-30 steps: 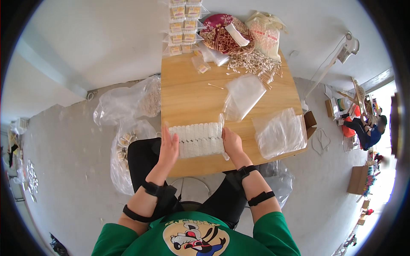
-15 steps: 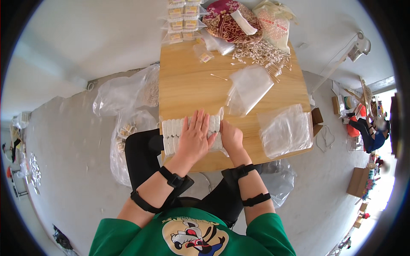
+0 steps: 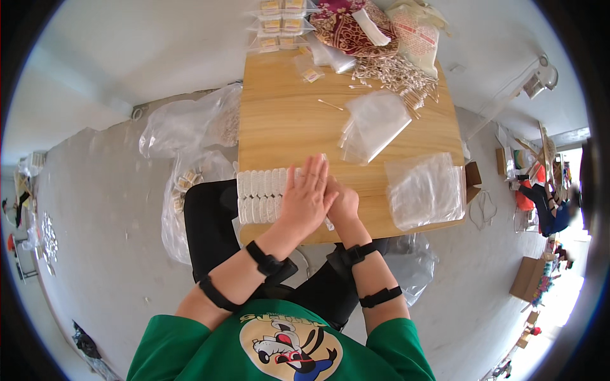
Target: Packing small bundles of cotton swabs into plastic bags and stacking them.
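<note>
Two rows of white, rounded bundles lie side by side in a clear plastic bag at the near left edge of the wooden table. My left hand rests flat across the right part of this pack, fingers straight and pointing away from me. Against the pack's right end, my right hand is closed in a fist on the bag's end. The left hand partly covers the right hand's fingers, and the film between them is mostly hidden.
On the wooden table lie flat clear bags, a stack of bags at right, and a heap of loose cotton swabs. Packed bags stand at the back. Plastic sacks sit left on the floor.
My left hand has slid right along the pack, from its middle to beside my right fist, uncovering more bundles at left. The right hand stays closed at the pack's end. The view has shifted slightly.
</note>
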Demonstrator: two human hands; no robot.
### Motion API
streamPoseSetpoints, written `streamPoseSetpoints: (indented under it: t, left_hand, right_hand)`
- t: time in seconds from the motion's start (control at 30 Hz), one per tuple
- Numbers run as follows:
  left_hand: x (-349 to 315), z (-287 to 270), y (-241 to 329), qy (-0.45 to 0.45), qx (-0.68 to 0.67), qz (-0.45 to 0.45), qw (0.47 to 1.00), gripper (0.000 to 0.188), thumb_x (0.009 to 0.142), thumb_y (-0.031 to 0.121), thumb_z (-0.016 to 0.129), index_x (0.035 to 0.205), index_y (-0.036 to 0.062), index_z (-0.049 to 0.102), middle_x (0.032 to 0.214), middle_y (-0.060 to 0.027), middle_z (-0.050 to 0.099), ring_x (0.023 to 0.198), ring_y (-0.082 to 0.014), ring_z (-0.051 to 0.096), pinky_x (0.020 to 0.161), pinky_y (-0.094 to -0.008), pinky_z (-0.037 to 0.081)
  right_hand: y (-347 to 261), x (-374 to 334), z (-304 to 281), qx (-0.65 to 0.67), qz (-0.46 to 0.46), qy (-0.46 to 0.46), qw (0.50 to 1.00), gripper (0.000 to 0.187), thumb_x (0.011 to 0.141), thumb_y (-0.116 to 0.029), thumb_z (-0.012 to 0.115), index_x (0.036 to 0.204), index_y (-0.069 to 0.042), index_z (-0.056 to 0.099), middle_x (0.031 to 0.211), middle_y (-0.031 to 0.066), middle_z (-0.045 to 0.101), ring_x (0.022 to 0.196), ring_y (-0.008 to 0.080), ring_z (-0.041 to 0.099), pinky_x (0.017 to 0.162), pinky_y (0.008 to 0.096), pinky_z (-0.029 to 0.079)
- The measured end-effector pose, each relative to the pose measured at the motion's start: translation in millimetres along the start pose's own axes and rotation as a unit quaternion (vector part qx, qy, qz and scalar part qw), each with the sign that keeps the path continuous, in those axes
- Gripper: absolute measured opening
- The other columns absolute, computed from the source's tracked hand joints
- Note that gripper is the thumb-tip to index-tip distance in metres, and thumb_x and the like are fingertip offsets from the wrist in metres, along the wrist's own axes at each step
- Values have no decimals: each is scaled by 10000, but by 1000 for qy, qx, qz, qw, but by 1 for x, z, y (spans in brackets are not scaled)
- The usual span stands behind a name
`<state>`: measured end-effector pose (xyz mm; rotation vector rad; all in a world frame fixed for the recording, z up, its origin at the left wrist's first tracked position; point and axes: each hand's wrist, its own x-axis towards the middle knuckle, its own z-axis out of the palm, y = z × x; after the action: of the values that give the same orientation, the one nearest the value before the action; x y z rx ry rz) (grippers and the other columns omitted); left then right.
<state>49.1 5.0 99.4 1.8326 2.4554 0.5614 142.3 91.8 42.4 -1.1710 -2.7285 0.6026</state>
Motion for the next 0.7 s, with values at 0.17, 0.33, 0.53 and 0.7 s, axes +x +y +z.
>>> streamPoseSetpoints:
  t: [0.17,0.33,0.53,0.7]
  left_hand:
    - [-9,5,1,4,-22,-19,1000,648,913,390,498,1396,-19,361,1477,-181,311,1374,-317,291,1107,-504,225]
    - [3,7,-3,-8,17,-41,999,671,926,433,448,1413,-15,337,1496,-179,280,1395,-296,253,1130,-483,179]
    - [-5,4,-3,-17,-14,-29,999,641,948,401,430,1424,-11,312,1499,-186,270,1397,-305,247,1132,-489,170]
    - [-12,-7,-36,-33,-117,-69,990,617,955,385,427,1432,10,310,1487,-173,302,1396,-279,259,1136,-482,164]
  right_hand:
    - [-16,-5,-13,-14,38,-48,998,259,882,-338,505,889,-94,593,746,139,672,710,334,665,584,411,523]
    - [-10,11,-15,-37,-1,-72,997,251,882,-346,491,911,-123,604,808,114,683,725,322,670,564,416,524]
    - [-9,9,-7,-58,-14,-47,997,207,878,-307,511,877,-114,586,790,114,676,695,311,670,563,406,529]
    - [-13,5,-6,-78,-3,-37,996,238,923,-302,477,827,-105,569,712,122,664,648,316,664,545,420,521]
